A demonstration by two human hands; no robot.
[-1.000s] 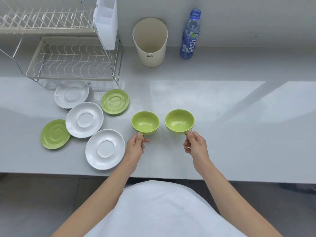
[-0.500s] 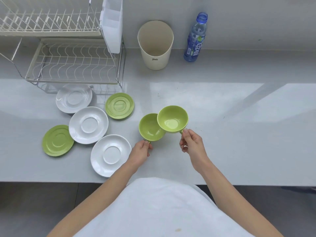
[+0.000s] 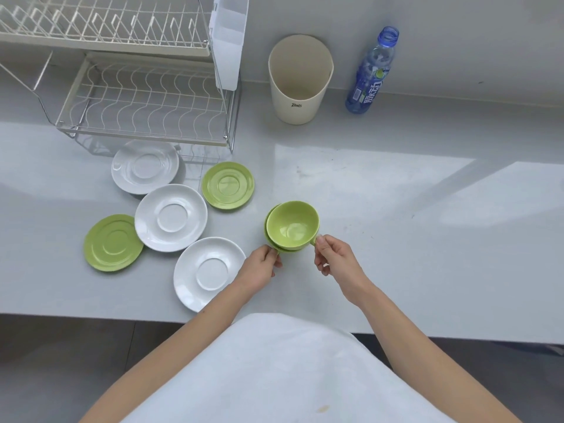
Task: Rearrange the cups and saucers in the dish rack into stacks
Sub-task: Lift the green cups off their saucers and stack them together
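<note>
Atop lower cup (image 3: 269, 239), upper cup (image 3: 292, 225) upright, handle twd right hand (image 3: 334, 254).

Lower cup (image 3: 268, 236) mostly hidden under upper cup (image 3: 292, 225); my fingers cover both handles. Dish rack (image 3: 122, 87) cut off upper left.

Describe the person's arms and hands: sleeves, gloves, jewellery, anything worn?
Both forearms are bare to the frame edge, with no sleeves in view. The left hand and right hand wear no gloves, rings, watch or bracelets that I can see. A white garment covers the torso below.
</note>
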